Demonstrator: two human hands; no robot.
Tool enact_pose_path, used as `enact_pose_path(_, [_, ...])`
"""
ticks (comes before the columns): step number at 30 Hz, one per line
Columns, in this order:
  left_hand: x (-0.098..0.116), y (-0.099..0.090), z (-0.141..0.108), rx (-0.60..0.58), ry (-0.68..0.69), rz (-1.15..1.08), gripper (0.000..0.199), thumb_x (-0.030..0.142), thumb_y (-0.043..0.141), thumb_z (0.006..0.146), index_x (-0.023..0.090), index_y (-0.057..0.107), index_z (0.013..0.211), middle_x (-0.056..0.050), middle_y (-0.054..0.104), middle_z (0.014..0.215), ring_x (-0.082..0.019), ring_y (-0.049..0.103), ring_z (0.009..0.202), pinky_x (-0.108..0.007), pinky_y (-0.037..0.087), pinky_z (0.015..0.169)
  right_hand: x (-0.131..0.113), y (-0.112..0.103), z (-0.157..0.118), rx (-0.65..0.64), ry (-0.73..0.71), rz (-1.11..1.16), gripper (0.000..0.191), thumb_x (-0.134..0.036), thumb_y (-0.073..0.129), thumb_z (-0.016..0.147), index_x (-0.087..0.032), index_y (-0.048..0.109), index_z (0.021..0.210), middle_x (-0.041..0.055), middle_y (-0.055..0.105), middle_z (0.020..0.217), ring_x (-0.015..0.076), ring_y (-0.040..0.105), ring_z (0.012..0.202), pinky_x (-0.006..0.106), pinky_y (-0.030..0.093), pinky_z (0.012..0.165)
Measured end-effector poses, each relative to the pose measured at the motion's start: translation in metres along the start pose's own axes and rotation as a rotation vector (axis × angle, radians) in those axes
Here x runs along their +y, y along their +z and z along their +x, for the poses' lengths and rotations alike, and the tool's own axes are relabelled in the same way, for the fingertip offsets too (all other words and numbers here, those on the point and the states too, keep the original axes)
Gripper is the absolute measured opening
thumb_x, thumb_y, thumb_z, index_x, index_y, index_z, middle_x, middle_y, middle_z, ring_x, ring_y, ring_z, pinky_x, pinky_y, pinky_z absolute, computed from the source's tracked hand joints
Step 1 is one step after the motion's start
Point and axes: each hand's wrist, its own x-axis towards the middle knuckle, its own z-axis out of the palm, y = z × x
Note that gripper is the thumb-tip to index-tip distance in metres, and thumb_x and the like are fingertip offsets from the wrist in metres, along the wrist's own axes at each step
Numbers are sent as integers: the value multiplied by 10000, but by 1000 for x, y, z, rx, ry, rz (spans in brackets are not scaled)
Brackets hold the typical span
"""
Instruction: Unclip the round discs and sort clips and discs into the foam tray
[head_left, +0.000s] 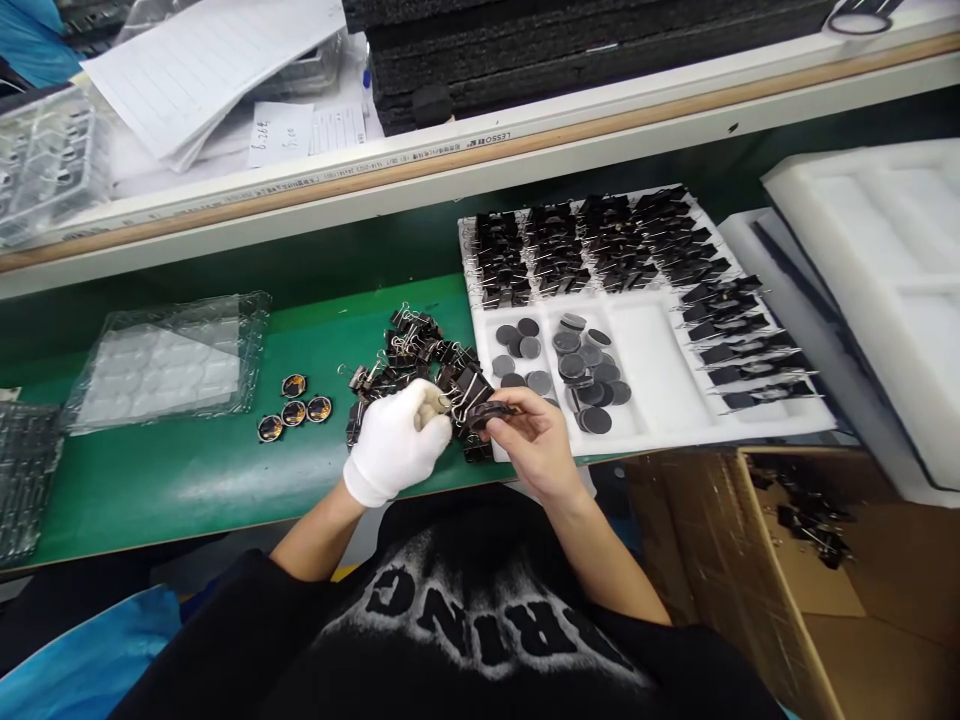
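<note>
My left hand, in a white glove, pinches a black binder clip by its wire handle. Bare, my right hand holds a dark round disc between thumb and fingers, against the clip's mouth. A pile of black binder clips lies just beyond both hands. To the right, a white foam tray holds loose grey and black discs in two compartments and rows of clips along its back and right side.
Several round picture pieces lie on the green table. Clear plastic trays sit at the left. More white foam trays lean at the right, above a cardboard box with clips inside. A ledge runs behind.
</note>
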Motion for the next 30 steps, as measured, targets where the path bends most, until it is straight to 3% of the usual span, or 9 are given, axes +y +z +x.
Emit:
enact_pose_path(3, [15,0,8,-74,-141,32,334,428,555,920,228,469,666,59,467,543,-105,414,524,-284,362,592,-5,-1,-1,-19,-22,-61,206,-372,881,863,-261,767,993,18,722,898,129,632,702,273,565,669])
enact_pose_path(7, [24,2,13,-112,-168,89,398,509,559,902,230,443,643,57,423,546,-111,361,542,-304,317,601,-8,-3,-1,-38,-25,-112,175,-347,853,885,-258,756,1000,16,716,885,129,626,704,266,551,658])
enact_pose_path(12, [20,7,13,-191,-247,56,474,543,527,929,231,339,627,56,369,556,-115,345,571,-307,294,593,-6,-5,-3,-45,-56,-162,153,-337,836,896,-260,756,1002,40,743,984,147,663,775,287,571,703])
enact_pose_path(16, [14,5,14,-190,-316,-11,409,564,562,933,235,453,715,55,506,643,-121,434,623,-286,372,614,-8,-13,-2,32,-49,-116,208,-375,856,883,-266,749,1025,78,737,1273,170,697,908,302,586,733])
enact_pose_path(19, [12,0,12,-273,-281,33,359,535,613,921,241,489,756,62,579,637,-119,484,591,-281,425,621,-16,-24,2,85,32,-86,302,-455,870,866,-269,737,1063,59,760,1109,148,648,761,284,544,604])
enact_pose_path(22, [12,-4,9,-439,-243,-4,304,495,612,936,244,516,793,65,672,652,-110,541,537,-269,473,608,-25,-36,9,14,97,-156,334,-467,890,842,-256,745,1057,29,739,927,152,647,741,283,558,613])
enact_pose_path(26, [12,-6,8,-579,-246,-64,262,456,609,945,241,553,806,61,741,670,-109,632,507,-249,517,588,-36,-48,15,-83,94,-289,269,-398,887,851,-238,766,1031,42,763,976,165,700,840,303,606,745])
enact_pose_path(28, [9,-9,12,-605,-252,-68,232,438,630,928,243,579,814,64,726,626,-124,669,517,-246,531,582,-40,-52,17,-112,86,-306,239,-392,868,866,-238,773,1022,49,774,983,171,711,845,303,608,733])
enact_pose_path(30, [7,-15,18,-609,-286,-71,220,437,629,918,246,586,820,54,735,636,-136,677,509,-252,529,553,-43,-51,17,-197,86,-307,203,-382,846,880,-242,787,1015,81,786,1146,179,723,862,302,607,696])
